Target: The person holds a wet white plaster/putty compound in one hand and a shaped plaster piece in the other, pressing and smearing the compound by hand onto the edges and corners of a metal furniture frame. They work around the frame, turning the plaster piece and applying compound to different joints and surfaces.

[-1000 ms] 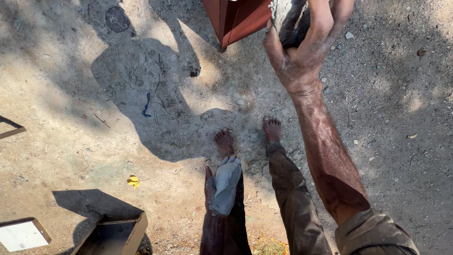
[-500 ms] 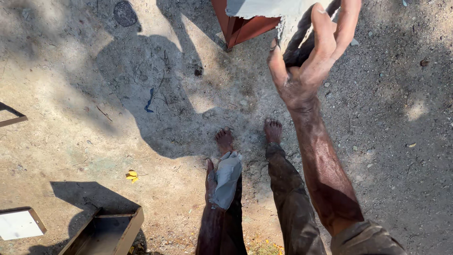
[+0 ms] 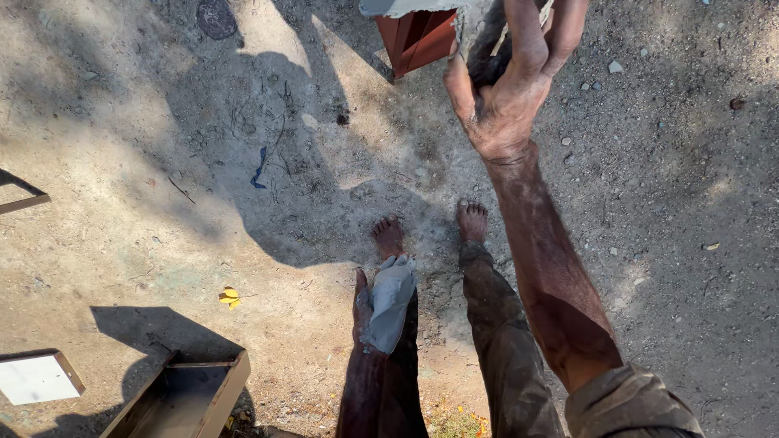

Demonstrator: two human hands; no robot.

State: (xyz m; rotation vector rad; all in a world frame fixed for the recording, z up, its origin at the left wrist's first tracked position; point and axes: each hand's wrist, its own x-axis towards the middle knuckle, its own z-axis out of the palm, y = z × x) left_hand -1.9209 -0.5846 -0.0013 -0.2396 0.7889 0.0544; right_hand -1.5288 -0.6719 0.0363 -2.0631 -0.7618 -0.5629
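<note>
Nearest the camera, the person's olive-brown rolled sleeve [image 3: 629,405] sits at the lower right, and from it the bare right forearm runs up the frame. Beside it, dark mud-stained trousers [image 3: 503,357] cover both legs. The left hand [image 3: 363,312] hangs low against the left thigh, its fingers closed around a crumpled pale grey cloth [image 3: 389,300] that drapes down over the trouser leg. At the bottom left, an open rectangular brown wooden box [image 3: 191,393] stands on the ground, and a flat white panel in a brown frame [image 3: 36,377] lies just left of it. A small yellow fallen leaf [image 3: 230,297] rests on the sandy dirt ground [image 3: 122,162] a little beyond the box. The person's two bare feet [image 3: 389,235] are planted on the dirt, in shadow. Farther out, the right hand [image 3: 503,97] is raised, fingers curled tight around a dark grey rough object [image 3: 491,49] whose upper part runs off the top edge, so its shape cannot be told. Just left of that hand, a reddish-brown box-shaped metal mould [image 3: 418,36] sits at the top edge with a pale grey slab [image 3: 406,6] on it. A thin blue scrap [image 3: 260,166] lies well to the left, and a dark round flat stone [image 3: 217,16] farthest away.
</note>
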